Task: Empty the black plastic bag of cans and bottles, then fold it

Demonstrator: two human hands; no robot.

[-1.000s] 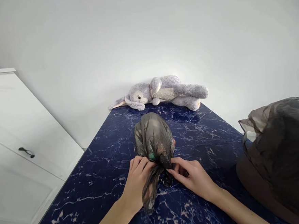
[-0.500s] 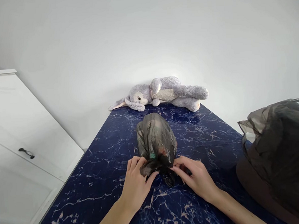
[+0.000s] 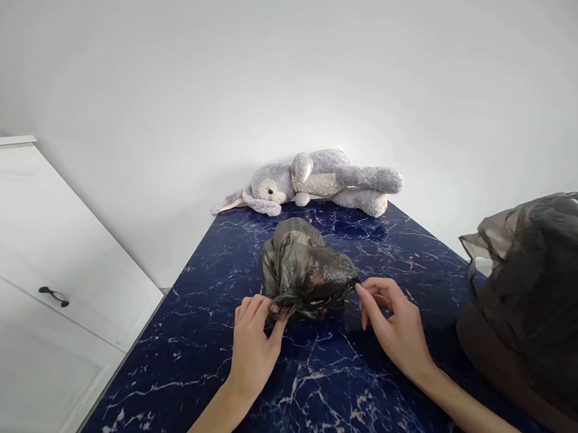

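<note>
- The table (image 3: 306, 400), dark blue with white and pinkish marble veining, runs from the bottom of the view back to the wall.
- At the right edge, a brownish rounded container (image 3: 487, 354) stands with a big dark see-through liner (image 3: 551, 290) draped over its top; what is inside cannot be made out.
- The left hand (image 3: 255, 334) grips the near left part of a thin dark plastic bag (image 3: 305, 265), thumb and fingers closed on the bunched film.
- The right hand (image 3: 393, 321) pinches the bag's near right corner between thumb and forefinger, the other fingers curled loosely.
- The bag lies on the middle of the table, its near edge stretched between both hands; a reddish patch and paler shapes show dimly through it.
- Off to the left stands a white cabinet (image 3: 38, 240) with a black handle (image 3: 54, 296).
- At the table's far end, a grey plush rabbit (image 3: 321, 181) lies on its side, head to the left, legs to the right.
- Behind it rises a plain white wall (image 3: 278, 65).
</note>
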